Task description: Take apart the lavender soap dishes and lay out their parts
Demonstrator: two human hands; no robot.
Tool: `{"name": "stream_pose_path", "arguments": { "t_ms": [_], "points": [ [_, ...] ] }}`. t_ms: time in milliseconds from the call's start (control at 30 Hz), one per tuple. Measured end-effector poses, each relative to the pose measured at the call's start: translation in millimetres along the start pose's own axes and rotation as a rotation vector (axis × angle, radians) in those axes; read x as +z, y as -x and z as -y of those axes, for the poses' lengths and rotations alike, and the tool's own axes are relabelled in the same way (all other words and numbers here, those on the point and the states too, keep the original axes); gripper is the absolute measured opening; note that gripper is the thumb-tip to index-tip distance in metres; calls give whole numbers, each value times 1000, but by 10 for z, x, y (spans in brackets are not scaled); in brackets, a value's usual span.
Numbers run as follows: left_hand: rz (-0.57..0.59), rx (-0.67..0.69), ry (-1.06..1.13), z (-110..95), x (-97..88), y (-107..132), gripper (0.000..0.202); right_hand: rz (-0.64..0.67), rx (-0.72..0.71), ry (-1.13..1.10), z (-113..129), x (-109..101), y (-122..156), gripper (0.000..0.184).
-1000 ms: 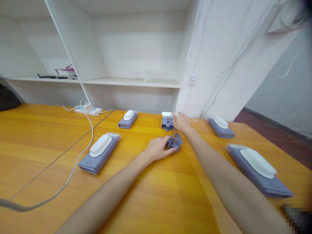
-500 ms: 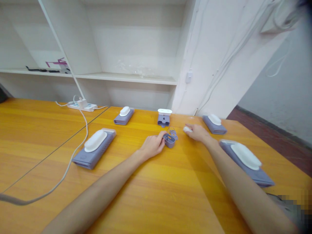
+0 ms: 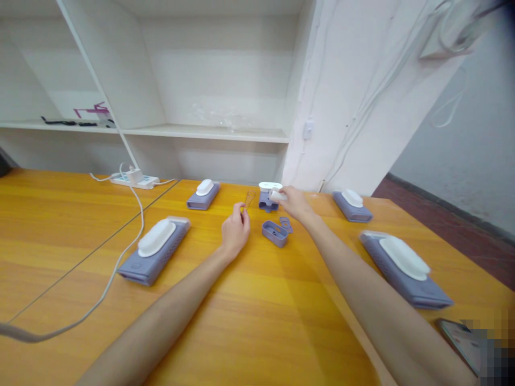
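Note:
My left hand is closed in a pinch on a thin wire loop, which stands out above its fingertips. A small white piece, its exact kind unclear, is gripped by my right hand. That piece overlaps the front of a purple-grey holder with a white top. Whether the two touch, I cannot tell. Between my hands an oval purple-grey cup rests on the table, hollow side visible. Right behind it lie flat purple-grey rings.
Purple-grey cases with white oval tops stand at the left, back left, back right and right. A power strip trails a white cable. A phone lies lower right; shelves rise behind.
My left hand has let go of the oval cup, taken the wire loop and moved left. My right hand has carried the white piece left to the holder.

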State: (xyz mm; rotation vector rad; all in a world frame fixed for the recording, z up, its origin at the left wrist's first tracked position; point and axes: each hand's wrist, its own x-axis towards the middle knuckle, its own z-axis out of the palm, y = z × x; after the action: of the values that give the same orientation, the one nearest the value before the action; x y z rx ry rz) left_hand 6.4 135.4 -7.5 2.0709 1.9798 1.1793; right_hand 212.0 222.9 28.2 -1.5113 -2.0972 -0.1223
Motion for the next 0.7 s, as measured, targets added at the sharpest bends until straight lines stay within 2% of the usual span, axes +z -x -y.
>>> {"name": "stream_pose_path", "arguments": {
  "t_ms": [167,333,433,567,700],
  "points": [
    [64,-10,-133,96,-12,-112,33,22,-52,21,126,120,-79,24],
    [115,3,-190,150,37,-195,28,-84,17,36,177,183,-92,28],
    [149,27,-182,167,100,-251,24,-130,44,-40,181,233,-81,33],
    [183,66,-130,168,206,-354,25,-152,-10,-130,175,240,-4,37],
    [198,81,-107,130,321,-428,27,-224,-9,-168,174,158,177,35]
  ]
}}
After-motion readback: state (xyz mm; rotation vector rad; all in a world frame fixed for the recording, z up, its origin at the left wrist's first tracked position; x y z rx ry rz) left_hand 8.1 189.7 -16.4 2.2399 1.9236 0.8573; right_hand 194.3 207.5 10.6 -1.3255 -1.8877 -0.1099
